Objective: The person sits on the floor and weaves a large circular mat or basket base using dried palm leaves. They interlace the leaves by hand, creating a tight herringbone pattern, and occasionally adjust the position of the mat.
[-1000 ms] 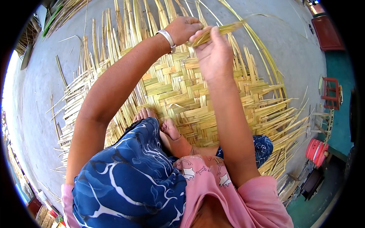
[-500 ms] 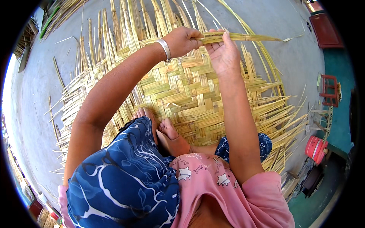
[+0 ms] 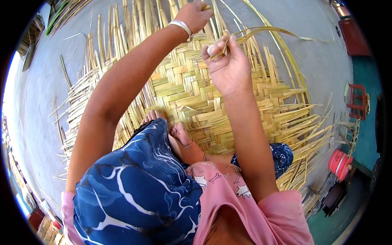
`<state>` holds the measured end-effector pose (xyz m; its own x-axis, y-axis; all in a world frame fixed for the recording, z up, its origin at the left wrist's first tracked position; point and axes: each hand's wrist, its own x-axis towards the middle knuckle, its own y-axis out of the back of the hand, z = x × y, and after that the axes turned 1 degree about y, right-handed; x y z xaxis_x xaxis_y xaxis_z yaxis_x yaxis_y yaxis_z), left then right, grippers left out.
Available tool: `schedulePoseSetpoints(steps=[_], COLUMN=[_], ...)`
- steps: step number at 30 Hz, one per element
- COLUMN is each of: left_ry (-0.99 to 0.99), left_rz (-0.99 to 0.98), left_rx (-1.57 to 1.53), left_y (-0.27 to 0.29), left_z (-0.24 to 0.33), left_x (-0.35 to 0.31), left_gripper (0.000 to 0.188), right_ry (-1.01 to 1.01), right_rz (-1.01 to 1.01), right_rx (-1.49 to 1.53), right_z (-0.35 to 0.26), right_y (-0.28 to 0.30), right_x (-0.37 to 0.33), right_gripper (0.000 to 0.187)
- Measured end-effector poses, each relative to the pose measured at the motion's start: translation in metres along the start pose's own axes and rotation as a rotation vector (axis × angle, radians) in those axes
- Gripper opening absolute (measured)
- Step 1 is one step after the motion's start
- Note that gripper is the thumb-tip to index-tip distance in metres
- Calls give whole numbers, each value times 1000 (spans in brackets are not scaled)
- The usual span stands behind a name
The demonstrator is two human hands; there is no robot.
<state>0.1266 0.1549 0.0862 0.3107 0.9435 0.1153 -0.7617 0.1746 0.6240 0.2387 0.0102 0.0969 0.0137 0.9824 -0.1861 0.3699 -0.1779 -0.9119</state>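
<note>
A mat of split yellow-green reed [image 3: 192, 96] lies half woven on the floor under my arms, its loose ends spreading out on several sides. Over its far part, my right hand [image 3: 229, 63] is palm up, with curled fingers pinching a reed strip [image 3: 267, 29] whose thin tail runs off to the right. Farther off and to the left, my left hand [image 3: 194, 17], with a silver bangle on the wrist, is closed. A small yellow-green bit of reed shows at its fingertips; the rest of that piece is hidden. My bare feet [image 3: 179, 132] rest at the mat's near side.
Upright reed ends [image 3: 122, 34] stick out past the mat's far edge. Long green reeds [image 3: 286, 53] curve along its right side. More reeds [image 3: 67, 16] lie at the far left. On the right are a red stool [image 3: 357, 102] and a red-pink round container [image 3: 339, 162].
My hands have moved apart: the left went up and away, the right came slightly nearer and left. The strip they held together now trails bent from my right hand.
</note>
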Motion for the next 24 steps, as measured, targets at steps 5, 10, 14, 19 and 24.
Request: schedulePoseSetpoints(steps=[5, 10, 14, 19, 24], left_ry=[-136, -123, 35, 96, 255], left_rz=[-387, -410, -440, -407, -218], left_rx=[44, 539, 596, 679, 531], left_y=[18, 35, 46, 49, 47], left_z=[0, -74, -65, -56, -74], left_x=[-9, -14, -24, -23, -17], left_gripper=[40, 43, 34, 27, 26], right_ry=[-142, -920, -983, -608, -345], right_rz=[226, 226, -33, -109, -29], right_rx=[-361, -811, -1077, -1272, -1301], right_z=[20, 24, 10, 4, 30], right_y=[34, 70, 50, 26, 32], right_x=[-18, -60, -44, 62, 163], right_gripper=[35, 42, 37, 30, 30])
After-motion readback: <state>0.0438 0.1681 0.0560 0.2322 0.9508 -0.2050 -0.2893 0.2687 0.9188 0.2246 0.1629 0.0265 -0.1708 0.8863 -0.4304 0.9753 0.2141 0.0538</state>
